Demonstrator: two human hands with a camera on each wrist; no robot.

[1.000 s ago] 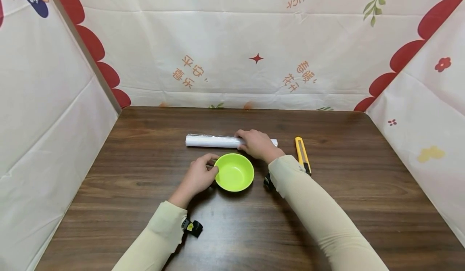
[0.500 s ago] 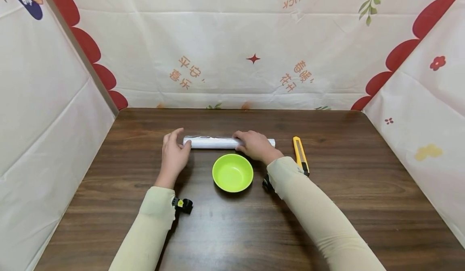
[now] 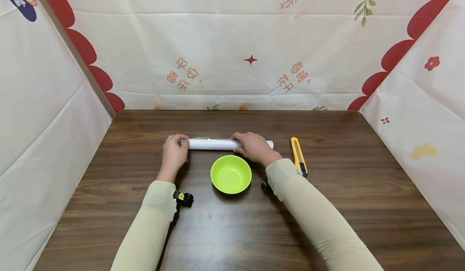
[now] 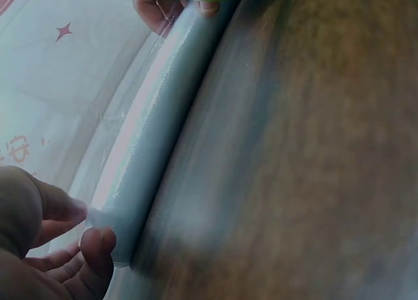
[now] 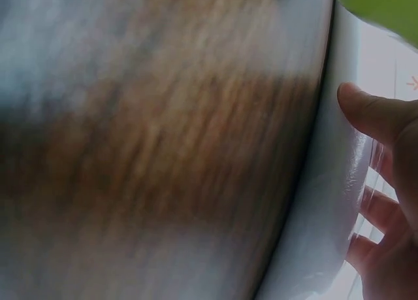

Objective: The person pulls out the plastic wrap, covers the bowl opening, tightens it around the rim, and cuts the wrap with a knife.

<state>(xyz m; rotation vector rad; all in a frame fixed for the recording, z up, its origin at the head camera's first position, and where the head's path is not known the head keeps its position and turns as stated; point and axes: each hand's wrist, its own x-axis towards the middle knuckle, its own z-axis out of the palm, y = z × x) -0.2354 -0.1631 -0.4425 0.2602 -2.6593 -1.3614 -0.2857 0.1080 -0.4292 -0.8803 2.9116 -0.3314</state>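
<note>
Head view: green bowl (image 3: 231,175) up front, white roll (image 3: 210,144) crosswise behind it on table (image 3: 218,234).
Yellow cutter (image 3: 298,154) sits right of bowl. Right hand (image 3: 255,147) wraps roll right of centre, thumb near side, fingers far side; left hand (image 3: 174,153) pinches its left end, finger gap small. Printed cloth (image 3: 225,41) beyond.

Head view bright, fairly even, reasonably sharp. Light apparently from above: pale glare on near middle of table (image 3: 207,234), soft shadow under bowl (image 3: 231,175). Both wrist views dimmer, hazy; table badly blurred there. Shiny streak along roll (image 4: 153,130). Right wrist view: cloth (image 5: 382,68) washed-out white.
</note>
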